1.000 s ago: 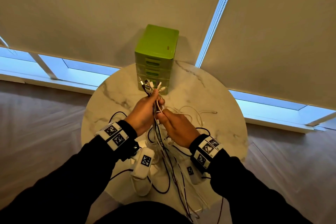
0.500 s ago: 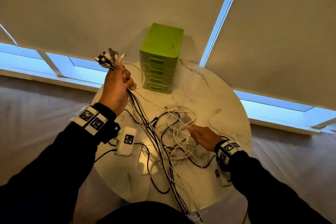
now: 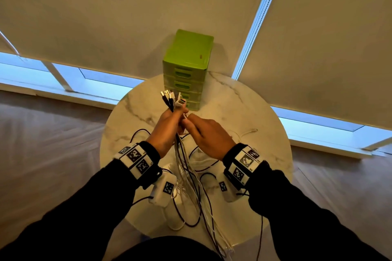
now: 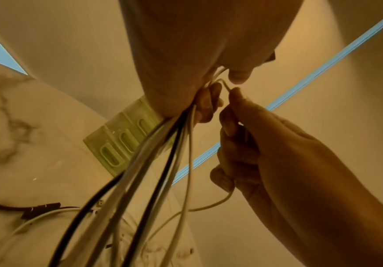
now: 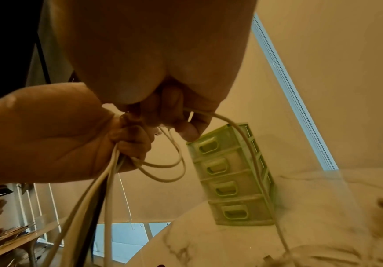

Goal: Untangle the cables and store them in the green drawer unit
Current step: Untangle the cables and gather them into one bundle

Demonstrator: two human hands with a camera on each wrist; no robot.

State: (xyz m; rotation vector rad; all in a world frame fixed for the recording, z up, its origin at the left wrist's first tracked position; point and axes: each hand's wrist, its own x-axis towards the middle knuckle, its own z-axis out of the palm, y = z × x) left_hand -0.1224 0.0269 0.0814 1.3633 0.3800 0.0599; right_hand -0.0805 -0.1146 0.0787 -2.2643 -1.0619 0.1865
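My left hand [image 3: 167, 127] grips a bundle of white and black cables [image 3: 186, 167] above the round marble table [image 3: 265, 125]; their plugs [image 3: 170, 97] fan out above its fist. Right beside it, my right hand [image 3: 203, 131] pinches one thin white cable [image 4: 225, 85] and curls its fingers round it. That cable [image 5: 249, 144] trails down to the table. The bundle [image 4: 153, 171] hangs from the left fist [image 5: 126, 137] toward the table's near edge. The green drawer unit [image 3: 186, 70] stands at the table's far edge, its four drawers [image 5: 231, 180] pushed in.
Loose black and white cable loops [image 3: 203, 163] lie on the marble under my hands, with white adapters [image 3: 164, 188] near the front edge. Roller blinds hang behind the table over a low window strip [image 3: 95, 78]. Carpeted floor surrounds the table.
My left hand has swung back from the upper left to the middle with the bundle. My right hand has risen off the cables on the table and now pinches a white cable beside the left fist.
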